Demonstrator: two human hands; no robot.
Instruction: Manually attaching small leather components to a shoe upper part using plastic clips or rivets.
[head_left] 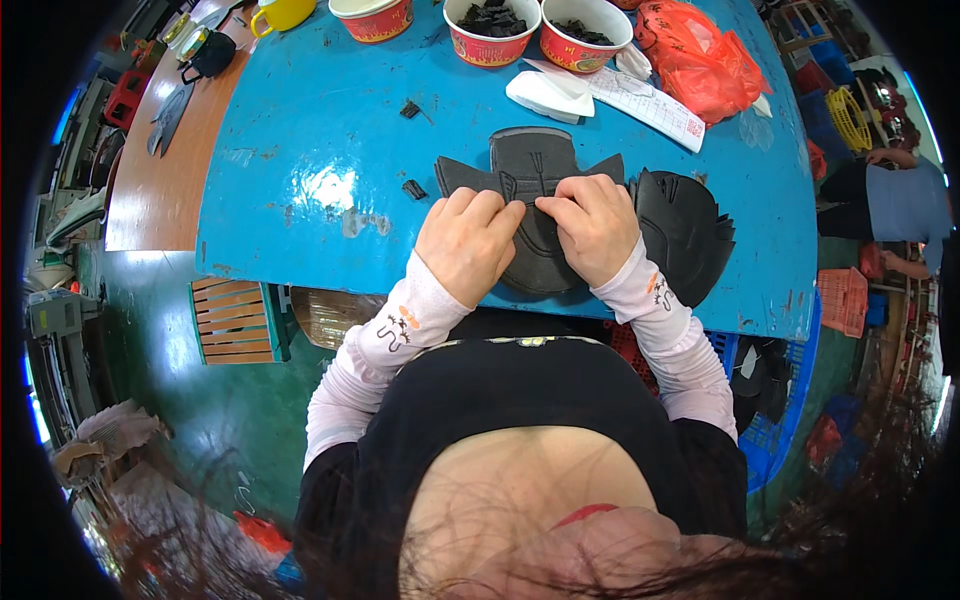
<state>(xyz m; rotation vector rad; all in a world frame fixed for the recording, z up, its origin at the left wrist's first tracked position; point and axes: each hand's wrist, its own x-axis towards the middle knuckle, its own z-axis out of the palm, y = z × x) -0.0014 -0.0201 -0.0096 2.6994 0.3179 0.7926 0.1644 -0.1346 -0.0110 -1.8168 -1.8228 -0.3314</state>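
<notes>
A flat black moulded piece [533, 152], rubber or foam by its look, lies on the blue table in front of me. It has a rounded tab at the far side, pointed side wings and raised lines. My left hand [470, 243] is closed, thumb and forefinger pinched at the piece's middle. Facing it across a small gap, my right hand [594, 228] pinches the same area. Whatever thin part sits between the fingertips is too small to make out. Beside my right hand lies another black piece or stack [684, 232] with a jagged edge.
Paper bowls, two with black scraps [490, 22], line the table's far edge. Near them are white tissue [550, 95], a printed paper strip [650, 110] and a red plastic bag [700, 65]. Black bits [413, 189] lie left. Scissors [170, 118] rest on a wooden table. Another person [905, 195] stands far right.
</notes>
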